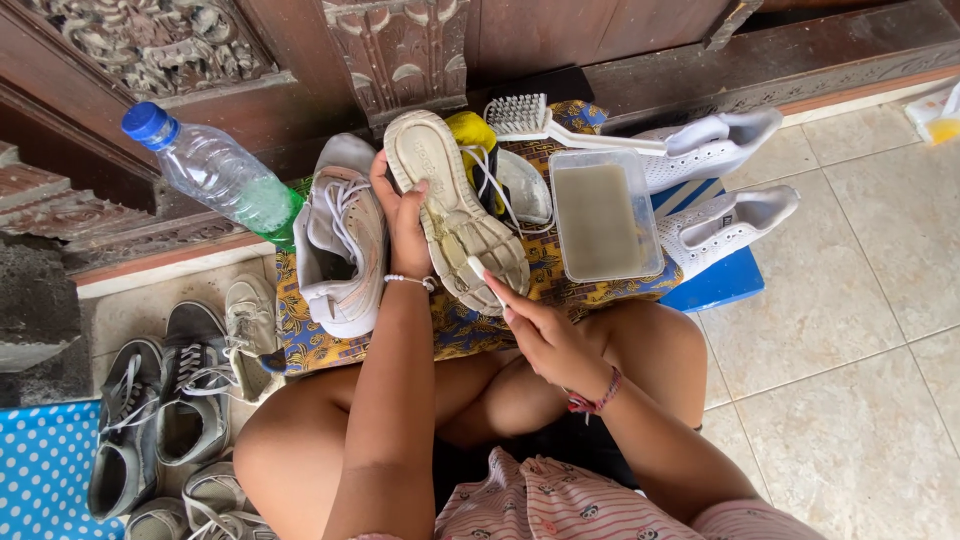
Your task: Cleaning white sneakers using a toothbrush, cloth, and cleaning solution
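white sneaker (455, 205) sole-up, left hand (405, 225) grip closed on it; right hand (545, 335) pinches small brush (480, 272).

sneaker sole (455, 205): dirty cream
cloth (545, 262): yellow-blue batik pattern
bottle cap (148, 122): blue
mat (45, 465): blue, white-dotted
tub water (600, 218): murky grey
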